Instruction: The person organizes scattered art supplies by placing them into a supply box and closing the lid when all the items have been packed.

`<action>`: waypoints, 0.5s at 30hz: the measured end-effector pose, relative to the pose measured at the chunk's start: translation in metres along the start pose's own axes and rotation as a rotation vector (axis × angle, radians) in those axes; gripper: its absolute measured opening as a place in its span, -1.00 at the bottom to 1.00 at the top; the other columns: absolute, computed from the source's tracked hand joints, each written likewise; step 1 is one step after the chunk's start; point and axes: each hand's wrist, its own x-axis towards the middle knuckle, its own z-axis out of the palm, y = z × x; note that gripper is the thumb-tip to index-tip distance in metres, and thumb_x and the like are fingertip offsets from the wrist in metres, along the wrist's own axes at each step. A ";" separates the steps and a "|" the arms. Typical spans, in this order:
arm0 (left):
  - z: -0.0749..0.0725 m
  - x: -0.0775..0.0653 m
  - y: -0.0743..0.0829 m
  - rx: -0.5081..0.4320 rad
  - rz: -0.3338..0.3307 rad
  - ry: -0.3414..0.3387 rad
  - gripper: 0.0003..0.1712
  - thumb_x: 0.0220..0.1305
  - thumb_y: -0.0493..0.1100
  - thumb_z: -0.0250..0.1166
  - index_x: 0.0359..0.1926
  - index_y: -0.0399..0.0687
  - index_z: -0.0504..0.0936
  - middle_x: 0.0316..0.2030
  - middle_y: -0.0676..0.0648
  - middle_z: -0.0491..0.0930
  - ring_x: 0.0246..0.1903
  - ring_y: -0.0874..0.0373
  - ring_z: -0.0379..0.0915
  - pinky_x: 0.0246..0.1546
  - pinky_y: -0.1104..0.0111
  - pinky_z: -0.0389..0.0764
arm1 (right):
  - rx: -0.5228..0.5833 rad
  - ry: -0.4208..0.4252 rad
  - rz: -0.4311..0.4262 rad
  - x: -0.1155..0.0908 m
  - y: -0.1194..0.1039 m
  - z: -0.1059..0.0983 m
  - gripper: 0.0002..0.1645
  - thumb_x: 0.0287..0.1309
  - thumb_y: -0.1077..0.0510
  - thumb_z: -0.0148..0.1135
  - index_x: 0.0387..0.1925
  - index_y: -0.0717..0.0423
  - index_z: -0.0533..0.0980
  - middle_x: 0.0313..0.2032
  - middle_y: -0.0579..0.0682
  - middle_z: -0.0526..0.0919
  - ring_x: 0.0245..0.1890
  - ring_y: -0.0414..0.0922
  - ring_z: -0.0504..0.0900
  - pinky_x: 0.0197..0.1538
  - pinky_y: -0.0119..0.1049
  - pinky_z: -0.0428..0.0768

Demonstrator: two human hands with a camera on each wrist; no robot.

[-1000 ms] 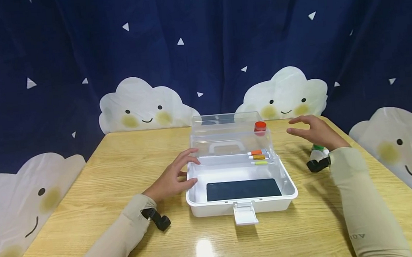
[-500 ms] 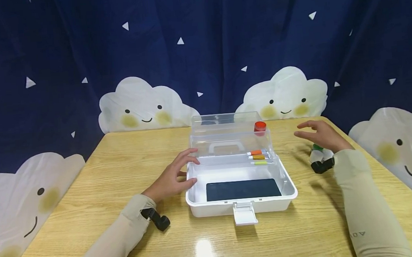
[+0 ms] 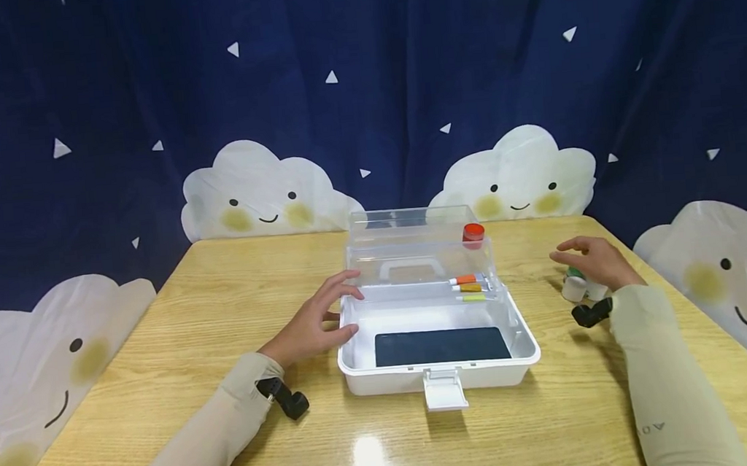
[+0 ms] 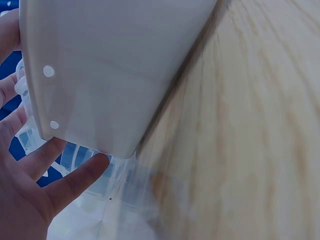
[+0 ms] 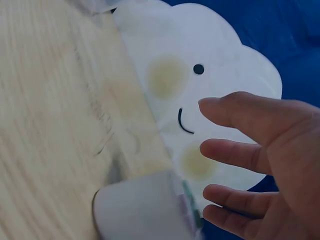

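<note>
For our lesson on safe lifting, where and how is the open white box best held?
Probably grip the box by its side walls, left hand from the left, right hand from the right. It sits flat with a rim along both sides, while its handle is on the opened lid.

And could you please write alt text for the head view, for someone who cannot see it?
An open white case with a dark rectangular item and three tubes sits on a wooden table, a person's left hand at its left side, the right hand near white containers. A red jar shows by the clear lid.
</note>
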 end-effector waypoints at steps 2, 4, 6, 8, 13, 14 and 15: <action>0.000 0.000 0.001 0.003 -0.002 0.000 -0.54 0.20 -0.31 0.30 0.12 -0.17 0.42 0.45 -0.07 0.02 0.38 -0.22 0.04 0.02 -0.03 0.55 | 0.001 0.003 0.021 -0.001 0.004 0.002 -0.08 0.23 -0.42 0.00 0.24 0.28 0.35 0.30 0.42 0.21 0.23 0.37 0.19 0.12 0.28 0.35; 0.000 0.000 0.001 0.003 -0.004 0.001 -0.54 0.20 -0.31 0.30 0.12 -0.17 0.42 0.45 -0.03 0.02 0.38 -0.22 0.04 0.01 -0.03 0.55 | 0.013 0.002 0.039 -0.003 0.007 0.003 -0.09 0.23 -0.41 0.01 0.23 0.27 0.36 0.28 0.42 0.22 0.21 0.35 0.22 0.10 0.26 0.37; 0.000 0.001 0.001 0.006 -0.006 0.002 -0.54 0.20 -0.30 0.30 0.12 -0.17 0.42 0.45 -0.03 0.02 0.38 -0.21 0.04 0.01 -0.03 0.56 | 0.030 -0.001 0.054 -0.004 0.010 0.005 -0.10 0.24 -0.40 0.02 0.23 0.28 0.36 0.27 0.43 0.23 0.19 0.34 0.25 0.09 0.25 0.39; 0.000 0.001 0.001 0.002 -0.008 0.002 -0.54 0.20 -0.30 0.30 0.12 -0.19 0.42 0.45 -0.04 0.02 0.38 -0.21 0.03 0.00 -0.03 0.56 | 0.036 -0.001 0.065 -0.005 0.012 0.006 -0.11 0.23 -0.39 0.03 0.22 0.28 0.36 0.25 0.43 0.24 0.18 0.33 0.27 0.09 0.23 0.40; 0.000 0.001 0.000 -0.012 -0.013 0.007 -0.53 0.18 -0.34 0.30 0.12 -0.21 0.42 0.45 -0.05 0.03 0.39 -0.21 0.01 0.01 -0.03 0.56 | 0.024 0.005 0.077 -0.005 0.020 0.008 -0.12 0.21 -0.38 0.08 0.20 0.28 0.37 0.24 0.44 0.27 0.15 0.34 0.31 0.06 0.20 0.43; 0.001 0.001 0.000 -0.012 -0.016 0.009 -0.53 0.18 -0.34 0.30 0.12 -0.21 0.42 0.45 -0.04 0.03 0.39 -0.20 0.02 0.01 -0.03 0.56 | 0.023 0.006 0.082 -0.005 0.021 0.008 -0.11 0.20 -0.38 0.09 0.20 0.28 0.38 0.23 0.44 0.28 0.14 0.33 0.32 0.05 0.19 0.44; 0.001 0.001 0.000 -0.011 -0.018 0.009 -0.53 0.18 -0.34 0.30 0.12 -0.20 0.42 0.45 -0.03 0.03 0.39 -0.19 0.02 0.01 -0.02 0.56 | 0.020 0.005 0.085 -0.004 0.023 0.009 -0.10 0.18 -0.39 0.11 0.20 0.28 0.38 0.22 0.44 0.28 0.14 0.33 0.33 0.04 0.17 0.45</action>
